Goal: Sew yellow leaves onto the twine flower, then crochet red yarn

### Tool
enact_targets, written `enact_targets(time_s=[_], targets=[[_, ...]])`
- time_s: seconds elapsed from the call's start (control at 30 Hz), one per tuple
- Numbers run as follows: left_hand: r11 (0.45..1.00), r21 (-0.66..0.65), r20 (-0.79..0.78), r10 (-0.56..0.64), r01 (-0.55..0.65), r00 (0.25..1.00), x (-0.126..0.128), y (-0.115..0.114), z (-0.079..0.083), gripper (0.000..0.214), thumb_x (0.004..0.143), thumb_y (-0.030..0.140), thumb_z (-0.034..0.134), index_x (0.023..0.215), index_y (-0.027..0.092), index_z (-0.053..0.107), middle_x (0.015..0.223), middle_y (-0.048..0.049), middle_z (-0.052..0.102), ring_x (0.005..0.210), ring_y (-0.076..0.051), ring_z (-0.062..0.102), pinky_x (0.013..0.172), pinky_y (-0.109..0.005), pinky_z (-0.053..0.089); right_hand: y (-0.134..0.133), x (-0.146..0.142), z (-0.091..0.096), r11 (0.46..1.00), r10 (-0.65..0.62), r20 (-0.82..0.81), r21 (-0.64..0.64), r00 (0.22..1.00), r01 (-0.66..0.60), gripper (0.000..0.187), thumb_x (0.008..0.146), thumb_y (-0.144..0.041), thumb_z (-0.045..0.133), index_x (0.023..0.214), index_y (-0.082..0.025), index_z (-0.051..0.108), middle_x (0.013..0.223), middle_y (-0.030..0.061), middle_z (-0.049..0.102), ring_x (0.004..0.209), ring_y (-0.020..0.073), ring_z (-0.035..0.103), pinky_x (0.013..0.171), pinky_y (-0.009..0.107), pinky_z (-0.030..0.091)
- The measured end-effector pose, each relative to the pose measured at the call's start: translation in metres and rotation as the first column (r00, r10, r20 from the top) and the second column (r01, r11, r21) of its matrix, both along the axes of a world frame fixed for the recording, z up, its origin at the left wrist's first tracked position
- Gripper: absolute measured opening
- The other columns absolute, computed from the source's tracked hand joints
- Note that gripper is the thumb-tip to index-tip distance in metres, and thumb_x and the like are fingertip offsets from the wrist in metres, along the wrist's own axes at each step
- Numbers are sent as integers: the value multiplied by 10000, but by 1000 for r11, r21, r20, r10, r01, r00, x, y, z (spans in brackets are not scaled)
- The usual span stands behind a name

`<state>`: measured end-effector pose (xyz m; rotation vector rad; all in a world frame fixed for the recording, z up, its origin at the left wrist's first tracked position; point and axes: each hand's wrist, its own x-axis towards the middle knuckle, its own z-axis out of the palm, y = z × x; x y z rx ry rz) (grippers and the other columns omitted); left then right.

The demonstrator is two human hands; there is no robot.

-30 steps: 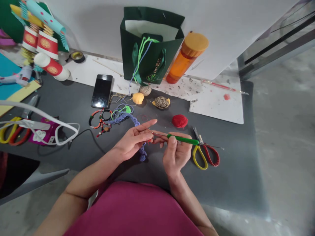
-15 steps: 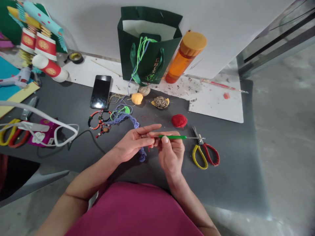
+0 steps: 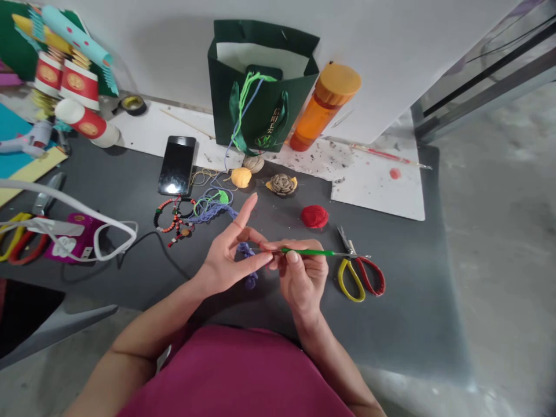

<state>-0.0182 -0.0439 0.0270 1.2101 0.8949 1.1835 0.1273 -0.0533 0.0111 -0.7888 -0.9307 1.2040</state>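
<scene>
My right hand pinches a green-handled crochet hook, whose tip points left toward my left hand. The left index finger is raised, the other fingers pinch fine red thread and a small crocheted bit at the hook's tip. A purple crochet strip hangs under the left hand and trails up toward green and purple yarn. A red yarn ball lies just beyond the hands on the dark table.
Scissors with yellow and red handles lie right of the right hand. Behind are a green paper bag, an orange bottle, a phone, bead bracelets, a yellow ball, paper cups and white cable at left.
My left index finger has lifted up from lying along the hook. The right hand with the hook has slid a little left, closer to the left fingers.
</scene>
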Motion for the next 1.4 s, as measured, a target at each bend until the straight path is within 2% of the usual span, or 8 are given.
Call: enact_targets(time_s=[0.13,0.33,0.47,0.63,0.8,0.97,1.23,1.4], targets=[[936,-289,354,-89,199,931,3,4,-2,968,802,249,785,1627,330,284,895,11,713,763,-129,640,787,-296,513,1,-2,-3,987,-124,88,-88,988,132,124,886,-367,752,886,-256,698,757,-25,789,466,106,616,457,239,511],[891,-434,386,52,132,921,7,5,-2,948,772,305,839,1597,282,372,834,27,719,726,-106,621,739,-263,481,-2,0,-5,989,-126,185,-60,975,139,59,926,-308,712,933,-250,715,773,-12,789,534,130,675,506,272,559],[877,-471,402,124,89,907,11,4,0,1050,716,217,884,1606,316,336,787,54,718,680,-89,626,696,-237,489,-5,2,-8,980,-177,356,146,918,133,139,961,-193,644,1042,-278,719,966,20,829,632,155,735,572,318,603],[834,-544,460,198,98,866,13,4,1,1081,668,166,916,1594,267,368,702,82,694,641,-62,607,684,-197,469,-3,5,-10,878,-379,534,466,755,111,339,867,-79,731,1099,-326,749,1112,32,825,887,223,794,700,383,607],[788,-588,503,179,182,846,11,5,-1,1040,671,160,915,1576,230,408,666,88,683,632,-66,616,690,-202,475,-6,1,-10,958,-280,395,172,875,229,84,942,-206,675,987,-253,729,903,26,818,796,212,782,695,376,617],[789,-584,502,165,192,849,10,6,0,1084,678,158,905,1605,222,346,676,71,702,646,-84,646,686,-219,476,-9,0,-14,943,-316,350,12,882,333,78,974,-329,635,997,-256,621,821,-11,751,579,145,701,541,290,536],[785,-573,521,126,236,844,7,8,2,805,697,143,883,1442,233,590,653,77,666,637,-83,607,682,-243,442,3,4,-2,973,-118,124,-184,985,139,177,1002,-449,552,953,-280,534,678,-28,743,500,168,690,461,283,499],[796,-562,500,110,225,859,9,5,1,820,687,141,891,1444,242,593,710,58,682,665,-98,603,701,-276,436,4,-2,-2,973,-51,46,-223,998,60,245,903,-477,702,907,-253,604,678,-36,747,486,142,659,484,277,538]])
